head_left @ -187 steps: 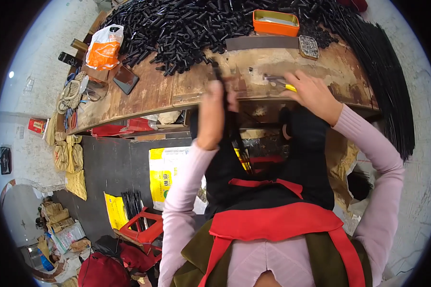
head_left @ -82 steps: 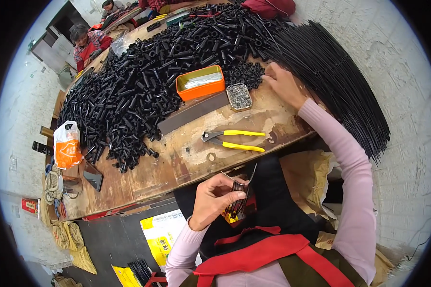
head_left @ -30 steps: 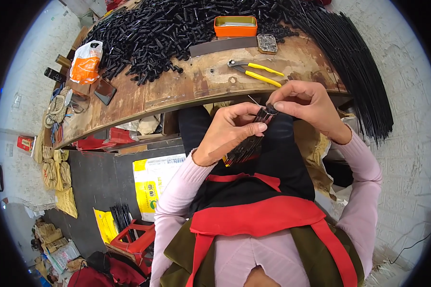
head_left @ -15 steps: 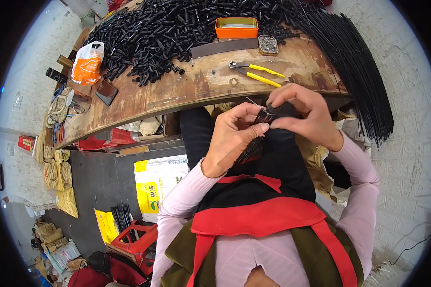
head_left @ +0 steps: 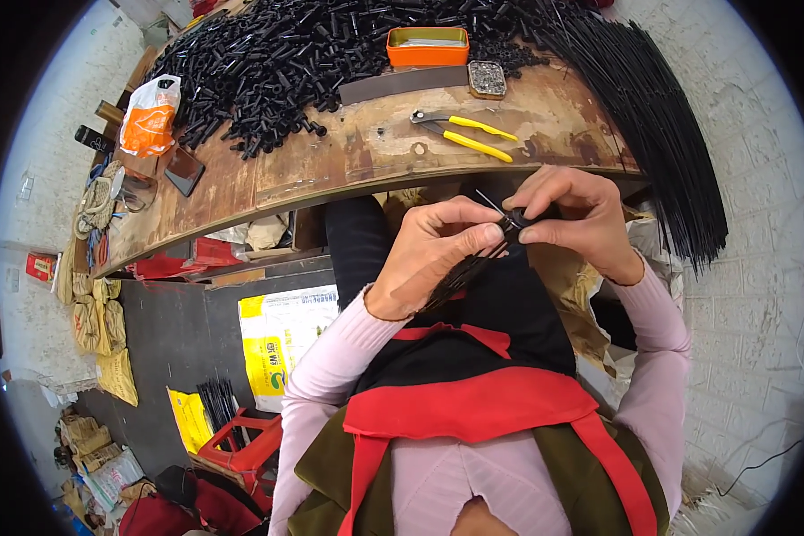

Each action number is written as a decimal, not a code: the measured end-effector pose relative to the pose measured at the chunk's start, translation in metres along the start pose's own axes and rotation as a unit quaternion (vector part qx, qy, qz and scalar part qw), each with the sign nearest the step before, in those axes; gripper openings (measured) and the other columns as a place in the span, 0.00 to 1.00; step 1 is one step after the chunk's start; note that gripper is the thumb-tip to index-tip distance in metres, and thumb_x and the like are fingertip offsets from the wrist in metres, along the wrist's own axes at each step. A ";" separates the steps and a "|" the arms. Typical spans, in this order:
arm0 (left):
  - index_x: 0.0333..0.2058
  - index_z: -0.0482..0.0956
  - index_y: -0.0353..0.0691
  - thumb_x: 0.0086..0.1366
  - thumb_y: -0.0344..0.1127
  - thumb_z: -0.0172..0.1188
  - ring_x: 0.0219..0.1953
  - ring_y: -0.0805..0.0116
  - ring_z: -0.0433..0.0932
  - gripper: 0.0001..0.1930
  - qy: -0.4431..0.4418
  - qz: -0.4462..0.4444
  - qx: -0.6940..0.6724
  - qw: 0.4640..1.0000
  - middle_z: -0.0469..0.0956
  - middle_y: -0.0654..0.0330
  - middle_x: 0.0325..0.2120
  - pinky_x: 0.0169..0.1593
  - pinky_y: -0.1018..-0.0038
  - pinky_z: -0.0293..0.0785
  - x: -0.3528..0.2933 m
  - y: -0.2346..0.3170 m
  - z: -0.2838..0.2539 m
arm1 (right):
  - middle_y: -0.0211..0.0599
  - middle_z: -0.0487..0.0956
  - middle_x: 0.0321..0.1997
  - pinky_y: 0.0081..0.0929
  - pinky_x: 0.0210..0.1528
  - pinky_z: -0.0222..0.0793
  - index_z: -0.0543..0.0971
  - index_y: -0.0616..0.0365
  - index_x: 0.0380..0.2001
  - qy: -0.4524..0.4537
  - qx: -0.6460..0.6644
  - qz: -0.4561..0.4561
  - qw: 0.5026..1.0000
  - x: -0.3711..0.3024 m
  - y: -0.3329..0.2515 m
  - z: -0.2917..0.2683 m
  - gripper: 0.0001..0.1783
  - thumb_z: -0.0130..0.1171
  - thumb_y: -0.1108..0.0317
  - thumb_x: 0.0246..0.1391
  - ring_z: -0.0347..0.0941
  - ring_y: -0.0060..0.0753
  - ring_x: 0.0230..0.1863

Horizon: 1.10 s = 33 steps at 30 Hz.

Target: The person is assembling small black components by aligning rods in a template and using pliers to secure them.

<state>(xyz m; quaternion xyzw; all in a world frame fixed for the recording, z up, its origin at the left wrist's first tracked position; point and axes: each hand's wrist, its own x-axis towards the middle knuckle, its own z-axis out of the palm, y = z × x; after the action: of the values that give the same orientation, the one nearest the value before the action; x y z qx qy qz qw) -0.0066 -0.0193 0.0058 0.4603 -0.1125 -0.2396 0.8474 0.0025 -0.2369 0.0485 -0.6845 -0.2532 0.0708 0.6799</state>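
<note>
Above my lap, my left hand is closed around a bundle of thin black rods that look like umbrella ribs. The bundle hangs down toward my lap behind that hand. One thin rod end sticks up past the left fingertips. My right hand pinches a short black flanged plastic tube between thumb and fingers. The tube meets the rod ends between both sets of fingertips, and the exact joint is too small to make out. Pliers with yellow handles lie on the bench beyond my hands.
The wooden bench bears a large heap of black plastic tubes, an orange tin, a box of small metal pieces and a dark flat strip. Long black rods overhang its right end. A red stool stands lower left.
My right fingers have closed in on the black tube, which is now tilted against the rod ends. The whole view has shifted slightly, so the bench appears further left.
</note>
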 end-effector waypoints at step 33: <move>0.48 0.73 0.35 0.58 0.23 0.67 0.36 0.78 0.75 0.19 0.213 0.243 0.167 0.932 0.77 0.64 0.34 0.42 0.81 0.72 -0.034 0.050 -0.040 | 0.30 0.82 0.32 0.17 0.39 0.72 0.82 0.66 0.36 -0.017 -0.020 0.100 0.995 0.042 0.071 0.095 0.08 0.66 0.76 0.51 0.75 0.17 0.34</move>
<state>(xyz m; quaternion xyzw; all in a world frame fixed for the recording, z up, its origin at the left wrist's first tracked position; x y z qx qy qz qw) -0.0042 0.0495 0.0263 0.5938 -0.0760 0.0992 0.7948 0.0146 -0.1295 -0.0162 -0.7188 -0.1965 0.1448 0.6510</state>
